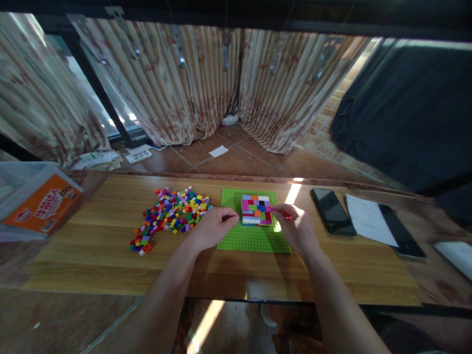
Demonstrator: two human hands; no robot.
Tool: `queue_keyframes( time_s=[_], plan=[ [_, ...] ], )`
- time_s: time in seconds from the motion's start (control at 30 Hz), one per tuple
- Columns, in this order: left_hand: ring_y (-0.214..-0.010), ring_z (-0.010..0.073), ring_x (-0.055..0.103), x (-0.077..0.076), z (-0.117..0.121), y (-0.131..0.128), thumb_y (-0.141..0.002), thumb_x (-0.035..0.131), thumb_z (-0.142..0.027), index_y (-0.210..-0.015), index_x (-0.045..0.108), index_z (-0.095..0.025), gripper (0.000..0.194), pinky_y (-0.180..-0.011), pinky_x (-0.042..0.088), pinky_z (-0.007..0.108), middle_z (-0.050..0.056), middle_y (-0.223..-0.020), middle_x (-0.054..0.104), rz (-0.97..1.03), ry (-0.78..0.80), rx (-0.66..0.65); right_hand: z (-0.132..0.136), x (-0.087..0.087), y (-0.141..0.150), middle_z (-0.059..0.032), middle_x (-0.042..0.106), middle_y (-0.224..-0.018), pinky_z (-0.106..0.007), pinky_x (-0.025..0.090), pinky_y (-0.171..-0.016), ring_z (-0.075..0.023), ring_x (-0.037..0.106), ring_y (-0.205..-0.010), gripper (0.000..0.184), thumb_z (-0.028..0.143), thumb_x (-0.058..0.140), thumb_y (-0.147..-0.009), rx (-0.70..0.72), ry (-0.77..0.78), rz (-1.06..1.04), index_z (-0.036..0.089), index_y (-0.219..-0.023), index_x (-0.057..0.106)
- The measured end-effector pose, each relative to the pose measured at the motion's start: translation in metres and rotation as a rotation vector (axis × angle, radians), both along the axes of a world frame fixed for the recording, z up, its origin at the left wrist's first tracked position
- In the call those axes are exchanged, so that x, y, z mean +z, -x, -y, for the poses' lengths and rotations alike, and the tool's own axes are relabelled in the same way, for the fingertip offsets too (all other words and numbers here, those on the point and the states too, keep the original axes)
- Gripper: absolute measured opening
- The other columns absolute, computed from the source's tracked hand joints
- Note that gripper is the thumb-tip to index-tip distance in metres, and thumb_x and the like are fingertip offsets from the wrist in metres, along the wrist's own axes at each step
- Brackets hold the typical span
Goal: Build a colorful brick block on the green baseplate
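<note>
A square block built of many-coloured toy bricks (257, 214) stands on a green studded baseplate (254, 242). At its right edge, my right hand (294, 225) pinches a small pink toy brick (269, 209) against or just over the top. Something small and red shows by that hand's fingers; its kind is unclear. My left hand (216, 226) is closed, thumb and forefinger together, just left of the block and over the baseplate's left side. What its fingertips hold, if anything, is hidden. Left of that hand lies a loose pile of small coloured bricks (184, 209).
On the wooden table (110, 275), a dark phone (333, 211) lies right of the baseplate. Farther right, white paper (368, 219) partly covers another dark flat device (401, 231). A clear plastic box (29, 169) with an orange label stands at the left. Curtains hang behind.
</note>
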State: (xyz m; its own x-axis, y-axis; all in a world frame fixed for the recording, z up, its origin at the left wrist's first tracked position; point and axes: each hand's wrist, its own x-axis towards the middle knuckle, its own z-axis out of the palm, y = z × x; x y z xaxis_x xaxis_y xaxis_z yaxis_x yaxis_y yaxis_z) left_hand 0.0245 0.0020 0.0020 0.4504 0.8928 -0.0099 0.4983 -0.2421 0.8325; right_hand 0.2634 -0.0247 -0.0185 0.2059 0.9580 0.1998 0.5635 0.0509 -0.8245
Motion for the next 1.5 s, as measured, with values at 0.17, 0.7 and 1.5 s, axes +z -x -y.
queue_keyframes(
  time_s=[0.17,0.7,1.5],
  plan=[
    [-0.067,0.0143,0.056,0.000,0.000,0.001,-0.085,0.051,-0.031,-0.084,0.071,-0.015,0.025,-0.061,0.041,0.024,0.003,-0.075,0.068,-0.009,-0.002,0.006,0.000,-0.001,-0.001,-0.0052,0.072,-0.079,-0.031,0.046,-0.065,-0.0190,0.062,-0.071,0.023,0.036,0.057,-0.080,-0.009,0.025,0.029,0.018,-0.084,0.072],
    [-0.065,0.0139,0.055,0.006,0.002,0.001,-0.084,0.053,-0.029,-0.081,0.071,-0.015,0.024,-0.059,0.039,0.023,0.002,-0.072,0.067,0.005,0.034,0.025,-0.002,-0.002,0.002,-0.0052,0.072,-0.084,-0.033,0.048,-0.069,-0.0197,0.063,-0.075,0.022,0.035,0.055,-0.081,-0.012,-0.022,0.063,0.020,-0.085,0.072],
    [-0.065,0.0138,0.055,0.008,0.004,0.004,-0.084,0.051,-0.028,-0.080,0.071,-0.015,0.024,-0.059,0.039,0.024,0.002,-0.072,0.067,-0.013,0.022,0.023,0.006,0.013,0.008,-0.0011,0.058,-0.052,-0.025,0.029,-0.041,-0.0111,0.044,-0.044,0.025,0.042,0.066,-0.073,-0.032,0.099,0.016,0.017,-0.070,0.068]
  ],
)
